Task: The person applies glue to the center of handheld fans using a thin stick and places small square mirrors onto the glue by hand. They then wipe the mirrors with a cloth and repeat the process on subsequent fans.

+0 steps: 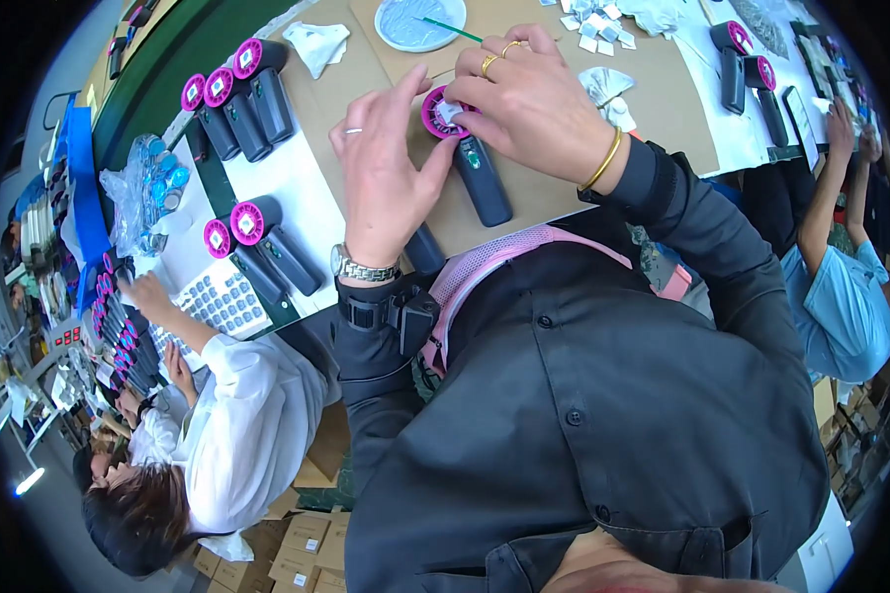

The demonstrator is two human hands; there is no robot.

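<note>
A dark handheld fan (484, 191) with a round magenta head lies on the brown board (554, 188) in front of me, its handle pointing toward my body. My left hand (386, 173) steadies it, thumb against the neck and index finger beside the rim. Over the fan's head, my right hand (536, 104) pinches a small white square piece (448, 113) at the middle of the magenta face. The right fingers partly cover the head, so whether the square is stuck down cannot be seen. Beside my left wrist, another dark handle (424, 251) shows in part.
Several more fans (271, 106) stand to the left, with two (292, 259) nearer me by a white tray (220, 304) of grey parts. A round dish (405, 42) with a green stick and loose white squares (599, 28) lie beyond. Co-workers sit on both sides.
</note>
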